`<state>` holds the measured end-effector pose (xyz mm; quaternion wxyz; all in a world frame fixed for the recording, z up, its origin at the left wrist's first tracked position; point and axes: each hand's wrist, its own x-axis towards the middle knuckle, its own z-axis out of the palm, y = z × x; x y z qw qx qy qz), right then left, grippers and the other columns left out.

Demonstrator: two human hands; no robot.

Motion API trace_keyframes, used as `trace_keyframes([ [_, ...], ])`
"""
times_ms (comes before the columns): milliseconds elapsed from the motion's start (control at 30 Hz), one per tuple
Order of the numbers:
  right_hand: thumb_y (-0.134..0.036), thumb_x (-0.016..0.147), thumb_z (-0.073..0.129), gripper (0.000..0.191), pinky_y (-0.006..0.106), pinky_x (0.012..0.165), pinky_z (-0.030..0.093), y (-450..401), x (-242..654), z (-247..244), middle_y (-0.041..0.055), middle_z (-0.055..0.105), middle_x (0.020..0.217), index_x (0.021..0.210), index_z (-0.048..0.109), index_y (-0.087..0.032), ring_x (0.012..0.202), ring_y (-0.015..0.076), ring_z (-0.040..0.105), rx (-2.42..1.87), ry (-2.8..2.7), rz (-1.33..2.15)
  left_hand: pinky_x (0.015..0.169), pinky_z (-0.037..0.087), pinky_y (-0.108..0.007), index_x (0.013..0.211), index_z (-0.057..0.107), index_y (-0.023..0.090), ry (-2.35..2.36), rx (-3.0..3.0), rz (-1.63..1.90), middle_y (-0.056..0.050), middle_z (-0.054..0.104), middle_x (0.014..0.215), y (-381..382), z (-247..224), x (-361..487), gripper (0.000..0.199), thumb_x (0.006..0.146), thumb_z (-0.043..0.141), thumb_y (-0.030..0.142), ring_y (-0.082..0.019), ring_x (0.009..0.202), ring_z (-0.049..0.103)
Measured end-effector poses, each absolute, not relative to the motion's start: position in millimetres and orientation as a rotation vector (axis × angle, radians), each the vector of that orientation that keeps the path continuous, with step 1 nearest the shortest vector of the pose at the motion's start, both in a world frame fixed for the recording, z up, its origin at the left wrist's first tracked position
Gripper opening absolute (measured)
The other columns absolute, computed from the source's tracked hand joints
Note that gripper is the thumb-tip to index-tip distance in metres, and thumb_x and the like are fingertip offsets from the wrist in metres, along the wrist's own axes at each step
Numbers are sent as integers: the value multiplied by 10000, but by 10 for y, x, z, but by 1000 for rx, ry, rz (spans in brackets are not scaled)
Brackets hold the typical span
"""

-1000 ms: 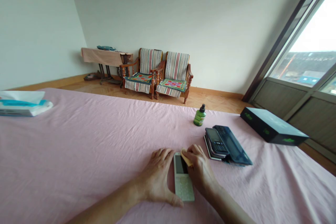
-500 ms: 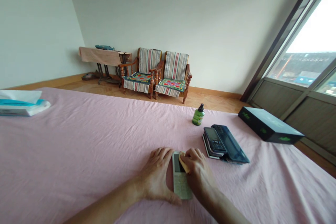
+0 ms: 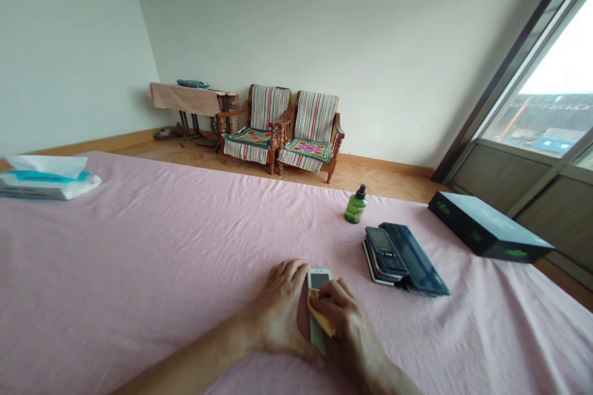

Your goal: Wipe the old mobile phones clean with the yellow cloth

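A white keypad mobile phone (image 3: 319, 279) lies flat on the pink cloth, its screen end away from me. My left hand (image 3: 281, 305) grips it along the left, fingertips at its top corner and thumb at its bottom end. Pinched in my right hand (image 3: 343, 315) is a folded yellow cloth (image 3: 320, 310), pressed on the phone's face below the top of the screen. The cloth and the right fingers hide most of the keypad.
Right of my hands lie stacked phones (image 3: 385, 253) beside several dark blue phones (image 3: 417, 262). A green spray bottle (image 3: 355, 207) stands behind them, and a black box (image 3: 486, 228) is farther right. A tissue pack (image 3: 49, 182) sits at far left. Two chairs (image 3: 308, 136) stand beyond the bed (image 3: 185, 228).
My right hand has slid the yellow cloth down the phone from the screen toward the keypad, uncovering the screen's top. The left hand keeps its place. The whole view has shifted slightly.
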<state>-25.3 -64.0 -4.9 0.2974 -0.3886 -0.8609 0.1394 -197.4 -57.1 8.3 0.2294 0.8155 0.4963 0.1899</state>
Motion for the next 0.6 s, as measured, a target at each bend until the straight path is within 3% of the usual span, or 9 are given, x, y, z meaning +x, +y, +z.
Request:
trace_keyframes([
  [367,10,837,492,262,258,723,403,-337,-328,26,35,579,825,778,659,-183,815,170,500,-1097,-2325,301,1056,297,-546,1249,426,192,1391,2252,513,-142,467,1265,-579,133,-1945,1031,383,818,591,-388,1204,413],
  [600,-92,797,597,184,279,673,444,-690,-195,3,62,618,869,924,676,-201,808,204,526,-988,-2316,410,1087,273,-514,1369,336,174,1339,2280,556,-169,390,1393,-582,49,-1987,1169,394,829,591,-390,1274,355],
])
